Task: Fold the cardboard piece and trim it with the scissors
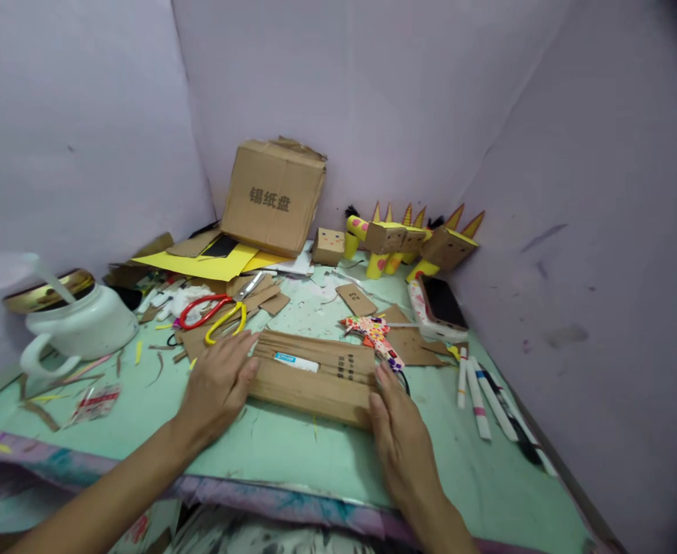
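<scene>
Cardboard strips (314, 376), stacked into a flat bundle, lie on the green table (292, 454) between both hands: the left hand (218, 382) lies flat with spread fingers against one end, the right hand (399, 431) presses the other end, neither closed around it. Uneven pressure could likely fan the loose strips out of line. Beyond the hands stands a cardboard box (273, 196) printed 锡纸盘; a scrap (357, 299) nearby seems to read "22".
</scene>
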{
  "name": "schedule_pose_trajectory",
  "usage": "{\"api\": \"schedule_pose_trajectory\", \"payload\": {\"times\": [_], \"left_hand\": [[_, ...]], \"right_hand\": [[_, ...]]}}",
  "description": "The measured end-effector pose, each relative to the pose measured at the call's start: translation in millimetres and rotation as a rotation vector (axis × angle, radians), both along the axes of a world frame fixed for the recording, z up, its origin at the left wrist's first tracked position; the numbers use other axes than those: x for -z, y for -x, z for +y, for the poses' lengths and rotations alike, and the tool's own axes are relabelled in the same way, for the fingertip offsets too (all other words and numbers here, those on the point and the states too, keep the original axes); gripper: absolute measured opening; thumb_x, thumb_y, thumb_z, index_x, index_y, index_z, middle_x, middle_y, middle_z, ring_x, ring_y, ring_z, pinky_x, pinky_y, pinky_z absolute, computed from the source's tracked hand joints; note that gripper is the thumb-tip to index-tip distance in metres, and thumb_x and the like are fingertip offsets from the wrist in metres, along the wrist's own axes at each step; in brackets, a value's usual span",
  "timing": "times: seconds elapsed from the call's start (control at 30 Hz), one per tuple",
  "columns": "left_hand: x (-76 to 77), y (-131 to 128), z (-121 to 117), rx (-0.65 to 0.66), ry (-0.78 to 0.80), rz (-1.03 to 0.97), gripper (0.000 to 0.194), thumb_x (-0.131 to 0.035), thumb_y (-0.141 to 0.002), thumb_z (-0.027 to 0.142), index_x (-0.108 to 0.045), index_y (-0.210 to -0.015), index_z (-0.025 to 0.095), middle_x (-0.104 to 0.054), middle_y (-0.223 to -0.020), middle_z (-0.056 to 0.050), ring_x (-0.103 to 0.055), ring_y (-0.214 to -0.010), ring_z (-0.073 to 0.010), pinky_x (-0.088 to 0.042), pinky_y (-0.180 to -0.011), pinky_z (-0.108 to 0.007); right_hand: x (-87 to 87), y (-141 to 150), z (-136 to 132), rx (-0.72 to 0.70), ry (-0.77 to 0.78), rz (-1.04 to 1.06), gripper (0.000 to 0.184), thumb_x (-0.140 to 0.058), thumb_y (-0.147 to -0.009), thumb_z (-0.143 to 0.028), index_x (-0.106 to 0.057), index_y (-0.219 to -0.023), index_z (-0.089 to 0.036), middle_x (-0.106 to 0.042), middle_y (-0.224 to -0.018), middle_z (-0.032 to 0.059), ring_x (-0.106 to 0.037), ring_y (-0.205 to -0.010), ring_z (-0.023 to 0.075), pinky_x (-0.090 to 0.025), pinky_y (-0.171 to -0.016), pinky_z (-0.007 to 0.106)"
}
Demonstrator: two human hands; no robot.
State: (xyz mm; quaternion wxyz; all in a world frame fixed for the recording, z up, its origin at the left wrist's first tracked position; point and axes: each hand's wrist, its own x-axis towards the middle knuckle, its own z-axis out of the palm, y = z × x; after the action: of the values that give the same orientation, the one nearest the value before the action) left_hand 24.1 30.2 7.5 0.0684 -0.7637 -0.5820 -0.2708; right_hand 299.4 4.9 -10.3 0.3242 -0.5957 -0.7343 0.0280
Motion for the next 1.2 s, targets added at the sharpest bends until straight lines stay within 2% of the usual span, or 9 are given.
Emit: {"api": "schedule_pose_trajectory", "payload": {"times": [0.07, 0.17, 0.37, 0.5, 0.57, 0.77, 0.9, 1.03, 1.2], "left_hand": [[-2.4, 0, -6, -0.064, -0.020, -0.042, 0.048, -0.032, -0.093, 0.042, -0.056, -0.120, 0.010, -0.067, -0.113, -0.016, -0.060, -0.104, -0.0291, -0.048, -0.087, -0.043], [-3.7, -3, -10, -0.091, 0.072, -0.102, 0.046, -0.040, -0.089, 0.045, -0.057, -0.117, 0.013, -0.068, -0.108, -0.013, -0.063, -0.098, -0.0297, -0.050, -0.082, -0.042], [-11.4, 1, -4, -0.093, 0.200, -0.597, 0.042, -0.052, -0.080, 0.049, -0.059, -0.108, 0.019, -0.064, -0.117, -0.010, -0.059, -0.108, -0.0291, -0.050, -0.089, -0.039], [-18.1, 3, 1, -0.021, 0.184, -1.074, 0.049, -0.066, -0.070, 0.041, -0.053, -0.111, 0.017, -0.061, -0.118, -0.011, -0.055, -0.116, -0.0287, -0.048, -0.095, -0.037], [-18.7, 1, 2, 0.041, 0.156, -1.204, 0.053, -0.070, -0.067, 0.037, -0.050, -0.112, 0.018, -0.058, -0.121, -0.011, -0.049, -0.122, -0.0292, -0.045, -0.100, -0.039], [-20.4, 4, 8, 0.054, 0.105, -1.166, 0.069, -0.074, -0.063, 0.035, -0.044, -0.123, 0.023, -0.054, -0.129, -0.012, -0.047, -0.125, -0.0331, -0.046, -0.100, -0.044], [-21.2, 8, 23, 0.109, 0.207, -1.165, 0.076, -0.076, -0.061, 0.037, -0.042, -0.128, 0.026, -0.056, -0.131, -0.010, -0.054, -0.118, -0.0345, -0.051, -0.094, -0.045], [-18.3, -1, 31, 0.105, 0.386, -1.229, 0.057, -0.073, -0.063, 0.042, -0.052, -0.114, 0.027, -0.067, -0.114, -0.007, -0.061, -0.107, -0.0360, -0.057, -0.082, -0.047], [-22.3, -14, 29, 0.089, 0.382, -1.222, 0.062, -0.076, -0.056, 0.038, -0.054, -0.113, 0.027, -0.069, -0.111, -0.004, -0.062, -0.106, -0.0352, -0.055, -0.086, -0.045]], "right_hand": [[-1.5, -1, -9, 0.093, 0.139, 0.152, 0.057, -0.030, -0.094, -0.044, -0.049, -0.129, -0.003, -0.056, -0.129, 0.0212, -0.056, -0.117, 0.0310, -0.049, -0.092, 0.048], [-0.9, 1, -19, 0.046, 0.239, 0.229, 0.064, -0.045, -0.087, -0.045, -0.038, -0.137, -0.006, -0.051, -0.136, 0.0213, -0.050, -0.123, 0.0318, -0.044, -0.099, 0.050], [0.4, 5, -12, -0.050, 0.206, 0.519, 0.067, -0.053, -0.080, -0.024, -0.027, -0.141, -0.021, -0.048, -0.138, 0.0139, -0.046, -0.127, 0.0281, -0.036, -0.105, 0.052], [-15.0, 9, 7, -0.228, 0.077, 0.772, 0.070, -0.060, -0.080, -0.023, -0.026, -0.141, -0.031, -0.035, -0.148, 0.0080, -0.035, -0.135, 0.0235, -0.037, -0.106, 0.045], [-25.7, 10, 19, -0.281, 0.002, 0.882, 0.078, -0.067, -0.076, -0.028, -0.025, -0.141, -0.031, -0.032, -0.150, 0.0091, -0.033, -0.136, 0.0244, -0.037, -0.105, 0.044], [-47.3, 7, 53, -0.249, 0.105, 1.013, 0.101, -0.080, -0.059, -0.051, -0.034, -0.142, -0.017, -0.043, -0.143, 0.0172, -0.040, -0.131, 0.0337, -0.042, -0.100, 0.048], [-45.5, 6, 65, -0.354, 0.077, 1.030, 0.091, -0.082, -0.057, -0.047, -0.045, -0.136, -0.020, -0.047, -0.141, 0.0139, -0.043, -0.129, 0.0338, -0.038, -0.103, 0.050], [-33.2, 5, 70, -0.266, 0.085, 1.034, 0.075, -0.083, -0.057, -0.041, -0.057, -0.124, -0.021, -0.058, -0.130, 0.0131, -0.053, -0.120, 0.0330, -0.044, -0.098, 0.050], [-20.0, 3, 75, -0.116, 0.128, 1.091, 0.066, -0.080, -0.058, -0.036, -0.060, -0.119, -0.020, -0.058, -0.130, 0.0132, -0.053, -0.120, 0.0333, -0.043, -0.099, 0.052]]}}
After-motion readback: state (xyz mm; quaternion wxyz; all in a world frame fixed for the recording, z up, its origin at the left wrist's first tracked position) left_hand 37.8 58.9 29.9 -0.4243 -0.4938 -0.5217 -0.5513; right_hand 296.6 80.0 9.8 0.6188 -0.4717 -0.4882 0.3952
